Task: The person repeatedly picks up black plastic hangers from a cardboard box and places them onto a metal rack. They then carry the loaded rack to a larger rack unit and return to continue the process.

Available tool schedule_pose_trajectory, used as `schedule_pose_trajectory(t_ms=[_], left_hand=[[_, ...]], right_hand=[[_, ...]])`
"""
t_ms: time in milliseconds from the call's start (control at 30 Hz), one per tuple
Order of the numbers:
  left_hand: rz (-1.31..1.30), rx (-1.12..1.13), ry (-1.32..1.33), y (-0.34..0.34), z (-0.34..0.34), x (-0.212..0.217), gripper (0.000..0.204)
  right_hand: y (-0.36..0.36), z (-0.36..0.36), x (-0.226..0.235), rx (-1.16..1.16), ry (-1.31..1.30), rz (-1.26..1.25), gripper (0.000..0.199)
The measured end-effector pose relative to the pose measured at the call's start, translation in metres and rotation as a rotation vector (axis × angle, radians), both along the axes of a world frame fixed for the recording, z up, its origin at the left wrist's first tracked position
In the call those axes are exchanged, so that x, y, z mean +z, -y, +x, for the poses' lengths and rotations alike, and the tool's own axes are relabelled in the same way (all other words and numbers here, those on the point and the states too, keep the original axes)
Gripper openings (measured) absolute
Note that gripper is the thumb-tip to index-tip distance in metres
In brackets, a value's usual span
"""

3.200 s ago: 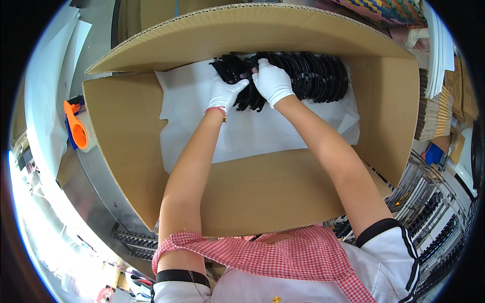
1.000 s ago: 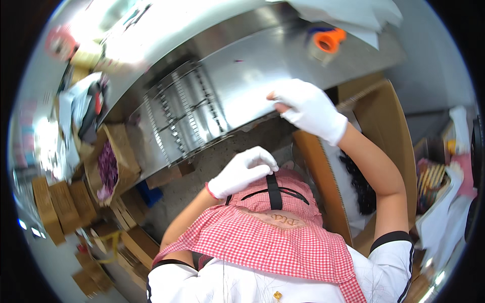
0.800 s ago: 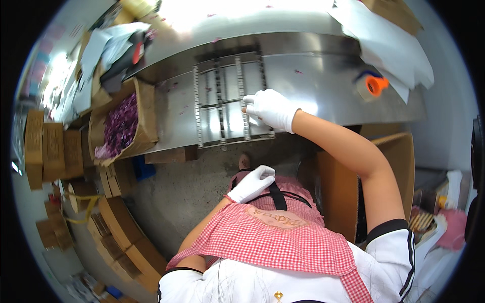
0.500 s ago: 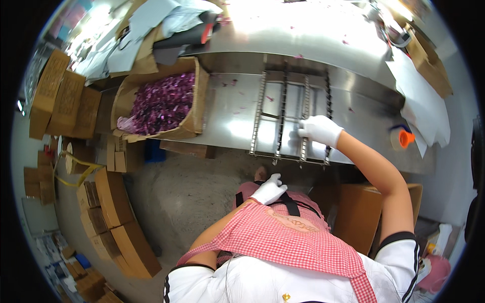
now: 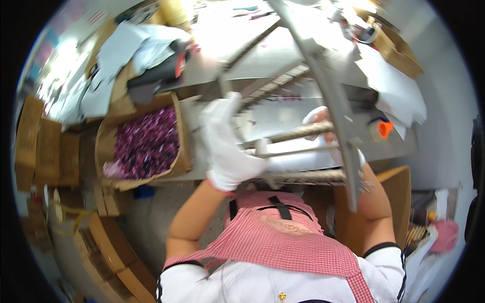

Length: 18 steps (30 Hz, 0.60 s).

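A long steel workbench [image 5: 283,60] is stretching across the upper part of the view, and a grey metal rack [image 5: 323,106] of a long side rail and threaded cross rods is being held up above it, close to the camera. Its rail is running steeply from upper left down to lower right, with the rods lying crosswise between the two hands. An open cardboard box of purple pieces [image 5: 144,144] is sitting to the left, well apart from the rack. The left hand [image 5: 227,146], in a white glove, is closing its fingers around the left ends of the rods, nearer the camera. The right hand [image 5: 321,123], also gloved, is gripping a rod just beside the rail, mostly hidden behind it. A small orange-capped spool [image 5: 380,130] is resting further right.
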<state>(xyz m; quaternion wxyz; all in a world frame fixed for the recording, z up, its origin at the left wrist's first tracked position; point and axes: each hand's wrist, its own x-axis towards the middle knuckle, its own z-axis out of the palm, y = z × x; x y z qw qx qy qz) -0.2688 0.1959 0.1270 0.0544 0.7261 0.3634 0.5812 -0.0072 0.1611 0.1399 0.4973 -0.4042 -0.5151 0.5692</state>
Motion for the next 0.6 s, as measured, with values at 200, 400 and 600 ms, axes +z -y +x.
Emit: schedule_pose_trajectory(t_ms=[200,400,600], left_hand=[[0.029,0.157,-0.402,-0.046,-0.061,0.06,0.089],[-0.062,0.393,-0.719,-0.079,-0.15,0.059,0.086],[-0.166,0.565,-0.942,-0.066,-0.258,0.064,0.084]], right_hand=[[-0.009,-0.012,-0.016,-0.165,0.327,0.461,0.064],[-0.063,-0.07,-0.066,-0.142,0.232,0.144,0.034],[-0.146,-0.032,-0.109,-0.701,-0.503,-0.481,0.022]])
